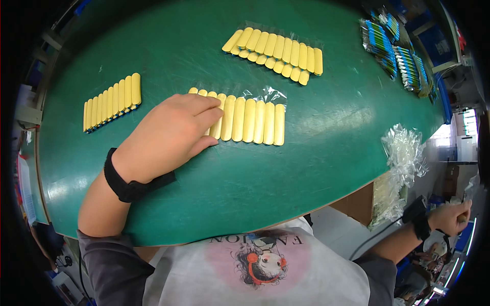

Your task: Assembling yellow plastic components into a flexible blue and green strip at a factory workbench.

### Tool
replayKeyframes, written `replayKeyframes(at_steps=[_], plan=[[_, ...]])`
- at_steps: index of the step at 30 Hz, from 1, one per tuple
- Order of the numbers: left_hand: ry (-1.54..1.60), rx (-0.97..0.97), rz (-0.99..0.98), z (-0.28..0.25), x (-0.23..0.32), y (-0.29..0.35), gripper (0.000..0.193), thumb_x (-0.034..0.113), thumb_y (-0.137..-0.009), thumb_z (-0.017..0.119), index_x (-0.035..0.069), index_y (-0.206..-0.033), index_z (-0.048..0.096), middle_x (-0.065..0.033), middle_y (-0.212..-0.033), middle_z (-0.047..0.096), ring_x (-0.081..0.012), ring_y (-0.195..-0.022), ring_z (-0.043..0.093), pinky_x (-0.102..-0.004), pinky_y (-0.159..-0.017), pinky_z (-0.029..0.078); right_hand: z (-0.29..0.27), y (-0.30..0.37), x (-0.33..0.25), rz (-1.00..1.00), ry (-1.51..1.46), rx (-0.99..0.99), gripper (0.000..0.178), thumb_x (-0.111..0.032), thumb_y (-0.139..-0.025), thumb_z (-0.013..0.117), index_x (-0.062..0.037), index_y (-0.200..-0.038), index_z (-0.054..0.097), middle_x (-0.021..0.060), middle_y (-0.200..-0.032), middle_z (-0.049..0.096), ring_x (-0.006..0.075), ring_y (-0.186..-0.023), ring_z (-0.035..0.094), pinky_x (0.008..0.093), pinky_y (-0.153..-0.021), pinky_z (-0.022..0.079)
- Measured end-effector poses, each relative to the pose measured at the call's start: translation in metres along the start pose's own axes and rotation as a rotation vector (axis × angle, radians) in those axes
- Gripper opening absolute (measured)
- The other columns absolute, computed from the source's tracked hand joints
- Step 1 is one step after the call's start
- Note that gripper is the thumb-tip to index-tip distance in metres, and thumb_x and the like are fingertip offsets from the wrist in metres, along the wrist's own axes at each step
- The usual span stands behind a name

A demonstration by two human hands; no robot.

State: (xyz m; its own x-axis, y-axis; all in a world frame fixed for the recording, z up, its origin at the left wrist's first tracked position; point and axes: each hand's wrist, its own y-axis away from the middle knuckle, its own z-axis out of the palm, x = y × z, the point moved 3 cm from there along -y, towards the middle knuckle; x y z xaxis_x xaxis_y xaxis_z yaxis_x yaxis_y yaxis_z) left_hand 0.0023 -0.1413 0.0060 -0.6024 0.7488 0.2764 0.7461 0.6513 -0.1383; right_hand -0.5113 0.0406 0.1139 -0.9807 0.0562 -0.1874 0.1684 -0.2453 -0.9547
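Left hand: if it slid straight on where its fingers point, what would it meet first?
Probably the rest of the middle row of yellow strips, whose left end the left hand partly covers. Depth is unclear here, so it might push them or skim over.

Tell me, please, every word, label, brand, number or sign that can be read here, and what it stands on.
White shirt: one line of dark capital letters, upside down here; I don't copy out wording.
Yellow strips: no lettering visible.
Blue-and-green packs, upper right: any print is too small to read.
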Motion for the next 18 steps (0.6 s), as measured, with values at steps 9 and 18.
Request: replayKeyframes(at_steps=[9,18], plan=[[0.016,-0.004,-0.023,-0.001,0.001,-0.003,0.042,0.014,-0.068,0.069,0.0,-0.105,0.057,-0.0153,-0.107,0.058,-0.0321,-0.098,0.055,-0.0389,-0.085,0.045,0.058,0.153,-0.018,-0.219,0.407,-1.33,0.006,-0.001,-0.075,0.053,-0.0019,-0.079,0.049,0.0159,-0.077,0.053,0.0383,-0.073,0.053,0.0414,-0.063,0.042],[0.028,0.011,-0.018,0.001,0.001,-0.001,0.04,0.013,-0.068,0.069,-0.001,-0.105,0.058,-0.0158,-0.108,0.058,-0.0318,-0.098,0.056,-0.0388,-0.084,0.045,0.057,0.148,-0.042,-0.343,0.295,-1.508,0.011,-0.004,-0.081,0.052,-0.0009,-0.084,0.042,0.0177,-0.084,0.049,0.0395,-0.077,0.051,0.0439,-0.06,0.04]])
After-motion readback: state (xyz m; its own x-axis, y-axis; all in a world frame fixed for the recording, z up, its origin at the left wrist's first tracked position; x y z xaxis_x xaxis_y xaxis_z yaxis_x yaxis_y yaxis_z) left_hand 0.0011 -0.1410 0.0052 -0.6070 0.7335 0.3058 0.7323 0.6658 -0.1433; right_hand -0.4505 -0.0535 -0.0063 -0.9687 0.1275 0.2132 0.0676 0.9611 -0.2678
